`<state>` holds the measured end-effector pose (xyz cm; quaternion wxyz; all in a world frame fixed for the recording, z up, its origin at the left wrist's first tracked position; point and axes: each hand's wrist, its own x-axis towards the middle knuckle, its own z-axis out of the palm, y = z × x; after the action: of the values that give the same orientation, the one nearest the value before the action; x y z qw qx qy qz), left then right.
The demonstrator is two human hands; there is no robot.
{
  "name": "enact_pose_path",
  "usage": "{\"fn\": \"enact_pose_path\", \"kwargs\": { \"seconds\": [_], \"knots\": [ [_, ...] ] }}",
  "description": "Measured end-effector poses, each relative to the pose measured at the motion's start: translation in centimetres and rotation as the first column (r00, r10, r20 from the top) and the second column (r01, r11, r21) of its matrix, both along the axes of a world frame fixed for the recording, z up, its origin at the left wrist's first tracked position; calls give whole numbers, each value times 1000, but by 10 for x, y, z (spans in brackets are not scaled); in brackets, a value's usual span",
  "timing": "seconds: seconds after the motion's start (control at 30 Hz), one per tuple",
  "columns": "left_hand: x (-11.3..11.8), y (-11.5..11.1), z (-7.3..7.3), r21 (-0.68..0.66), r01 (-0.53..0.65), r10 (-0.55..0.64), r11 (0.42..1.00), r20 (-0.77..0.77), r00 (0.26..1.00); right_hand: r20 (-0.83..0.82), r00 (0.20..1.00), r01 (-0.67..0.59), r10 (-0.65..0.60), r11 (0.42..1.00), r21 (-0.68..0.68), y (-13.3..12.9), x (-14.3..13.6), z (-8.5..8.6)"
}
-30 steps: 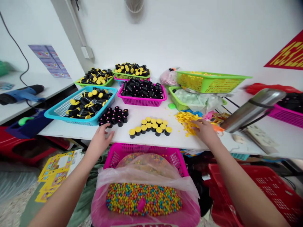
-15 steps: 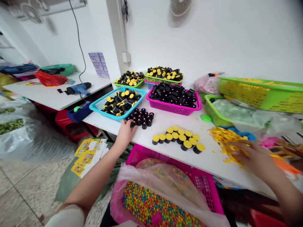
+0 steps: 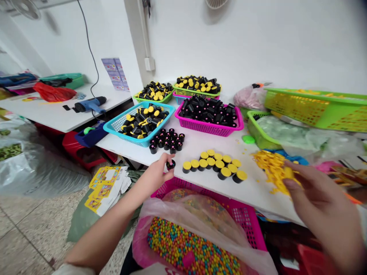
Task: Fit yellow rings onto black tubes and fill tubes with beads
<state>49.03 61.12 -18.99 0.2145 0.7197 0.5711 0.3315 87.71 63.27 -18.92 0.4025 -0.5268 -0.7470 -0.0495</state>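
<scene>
My left hand [image 3: 161, 171] pinches a black cap with a pink centre [image 3: 171, 164] near the table's front edge. Behind it stand several more black pieces with pink centres [image 3: 166, 140]. My right hand [image 3: 318, 202] holds a small yellow piece [image 3: 289, 173] between thumb and fingers, over the right part of the table. Just beyond that hand lies a pile of yellow pieces [image 3: 268, 164]. Between the hands, several black pieces with yellow lids [image 3: 218, 164] stand upright in a cluster.
Behind are a blue basket [image 3: 110, 126], a magenta basket [image 3: 206, 126] and green baskets [image 3: 259, 133] of parts. Below the table edge sits a magenta crate [image 3: 256, 229] with a bag of colourful beads [image 3: 183, 244]. A blue heat gun [image 3: 90, 104] lies on the left table.
My left hand has come away from the black group, now with one piece in its fingers. My right hand has lifted off the yellow pile with a yellow piece. The view has shifted slightly.
</scene>
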Motion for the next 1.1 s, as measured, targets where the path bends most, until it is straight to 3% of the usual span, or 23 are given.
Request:
{"fn": "enact_pose_path", "kwargs": {
  "seconds": [0.07,0.13,0.2,0.27,0.33,0.4,0.5,0.63,0.83,1.1],
  "knots": [
    [18,-8,19,7,125,-125,992,52,991,-139,973,-188,185,982,-8,-16,-38,17],
    [40,-14,36,102,234,-243,967,88,966,-355,862,-398,362,917,-31,-27,-72,32],
    [61,-18,48,280,297,-327,913,65,943,-452,768,-496,454,868,29,-33,-99,40],
    [78,-22,52,439,318,-345,840,-19,938,-468,728,-524,501,847,91,-34,-115,41],
    [89,-24,48,521,317,-314,792,-98,944,-446,737,-505,507,852,135,-34,-122,36],
    [93,-25,38,553,292,-270,780,-123,955,-398,771,-477,498,865,157,-34,-123,29],
    [93,-24,19,562,260,-249,785,-97,964,-336,792,-489,510,859,153,-33,-122,16],
    [91,-21,4,511,291,-316,809,-40,948,-339,777,-510,531,846,156,-32,-125,5],
    [93,-18,-4,557,202,-295,806,83,952,-300,784,-520,544,839,161,-35,-128,-2],
    [92,-18,-15,535,242,-360,810,125,925,-196,786,-543,587,806,234,-37,-128,-7]
  ]
}}
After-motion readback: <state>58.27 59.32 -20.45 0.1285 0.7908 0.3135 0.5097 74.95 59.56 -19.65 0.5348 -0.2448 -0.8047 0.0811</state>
